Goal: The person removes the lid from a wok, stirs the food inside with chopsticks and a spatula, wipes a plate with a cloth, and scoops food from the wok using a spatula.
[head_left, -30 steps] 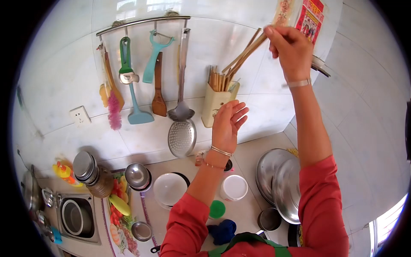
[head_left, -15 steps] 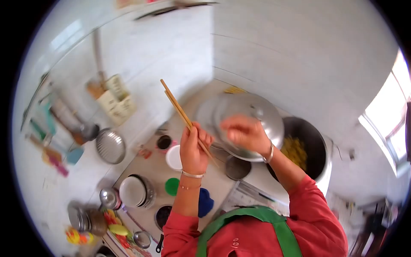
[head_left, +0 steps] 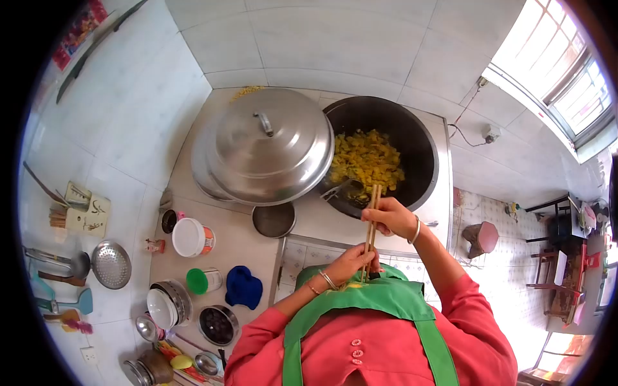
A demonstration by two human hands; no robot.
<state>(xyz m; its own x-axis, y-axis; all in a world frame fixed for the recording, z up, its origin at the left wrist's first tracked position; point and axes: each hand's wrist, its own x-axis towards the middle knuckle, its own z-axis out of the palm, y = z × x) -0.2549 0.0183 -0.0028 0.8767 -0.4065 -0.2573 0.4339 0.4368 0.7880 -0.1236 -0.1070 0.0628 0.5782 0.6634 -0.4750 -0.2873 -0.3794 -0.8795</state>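
Chopsticks (head_left: 375,195), long, slim and of pale wood, are up between both bare hands, over on the near side of the big round dark-walled pot (head_left: 418,149)! The right hand (head_left: 396,217) has thumb and fingers clamped around their upper stretch, while the left hand (head_left: 353,262) closes on them lower down, just in front of the bright green cloth apron (head_left: 309,315); some of its fingertips are hidden, so their exact placing I can't tell. The step in hand looks like settling the grip, and a clean shift from here would call for one hand to keep the pair together as the other lets go. Into the pot we look, and there are yellow, chunky pieces of food (head_left: 368,156) heaped across its bottom, with a metal utensil (head_left: 347,188) leaning at its near left edge. Hard by the pot on the left sits a broad domed silver metal lid (head_left: 283,151), and nearer than that, a small round grey metal pan (head_left: 273,220), its contents unclear. Further left of the pot stand a white plastic tub (head_left: 188,237) with its lid on and a clear jar (head_left: 214,280) capped in green, then nearer the person a round steel bowl (head_left: 234,321) holding dark lumps.
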